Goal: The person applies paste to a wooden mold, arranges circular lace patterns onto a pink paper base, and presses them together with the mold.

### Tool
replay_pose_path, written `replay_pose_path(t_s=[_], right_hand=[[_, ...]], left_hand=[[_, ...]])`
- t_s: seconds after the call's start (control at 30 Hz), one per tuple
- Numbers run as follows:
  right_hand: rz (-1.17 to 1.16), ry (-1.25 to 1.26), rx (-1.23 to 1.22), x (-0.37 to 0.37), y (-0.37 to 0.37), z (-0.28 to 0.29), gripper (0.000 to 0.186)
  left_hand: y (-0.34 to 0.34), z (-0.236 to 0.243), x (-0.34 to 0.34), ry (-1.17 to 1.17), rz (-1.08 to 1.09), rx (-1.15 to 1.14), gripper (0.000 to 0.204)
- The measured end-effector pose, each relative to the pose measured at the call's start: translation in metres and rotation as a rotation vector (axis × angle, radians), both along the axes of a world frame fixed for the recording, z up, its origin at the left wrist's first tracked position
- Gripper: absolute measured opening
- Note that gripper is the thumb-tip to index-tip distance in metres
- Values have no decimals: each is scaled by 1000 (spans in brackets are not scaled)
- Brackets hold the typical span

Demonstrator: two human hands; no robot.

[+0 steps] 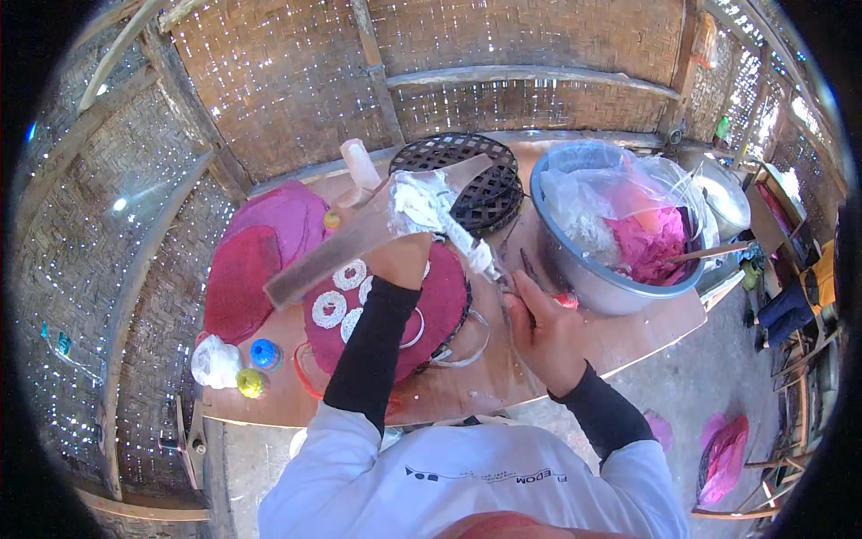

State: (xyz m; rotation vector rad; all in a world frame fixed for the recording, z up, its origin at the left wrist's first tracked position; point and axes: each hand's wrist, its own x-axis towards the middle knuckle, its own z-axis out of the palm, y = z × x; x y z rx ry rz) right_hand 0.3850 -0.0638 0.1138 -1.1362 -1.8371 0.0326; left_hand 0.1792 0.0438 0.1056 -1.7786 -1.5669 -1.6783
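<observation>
My left hand, partly hidden, grips a long wooden board from below. A white pasty mass lies on the board and coats a narrow tool reaching down-right. My right hand has its fingers closed round that tool’s lower end. Below is a magenta round mat with several white lacy rings. A pale cylinder stands out behind the board. Dark woven trays lie at the back.
Pink sheets, a white bundle, blue and yellow spools occupy the table’s left. A grey tub with pink and white material, then a metal pot, stand right. Another person is at far right.
</observation>
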Motion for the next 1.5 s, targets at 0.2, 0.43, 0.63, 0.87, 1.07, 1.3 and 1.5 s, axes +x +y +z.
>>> replay_pose_path(t_s=[0.2,0.43,0.63,0.87,1.07,1.3,1.5], right_hand=[[87,-4,-34,26,-1,-7,26],[-16,6,-75,22,-5,-17,25],[-67,61,-1,89,4,0,24],[-557,-1057,-382,221,101,-10,20],[562,205,-554,17,66,37,36],[2303,1559,-1749,-116,2,3,96],[1024,1158,-1199,-43,43,23,66]], left_hand=[[-2,2,-10,63,-21,114,35],[7,10,2,109,179,201,42],[-4,21,-9,-145,-94,95,45],[-34,59,-34,-872,-968,72,31],[-24,45,-55,-821,-1731,109,34],[-21,33,-34,-896,-2155,152,21],[-72,-30,-129,-666,-416,-336,29]])
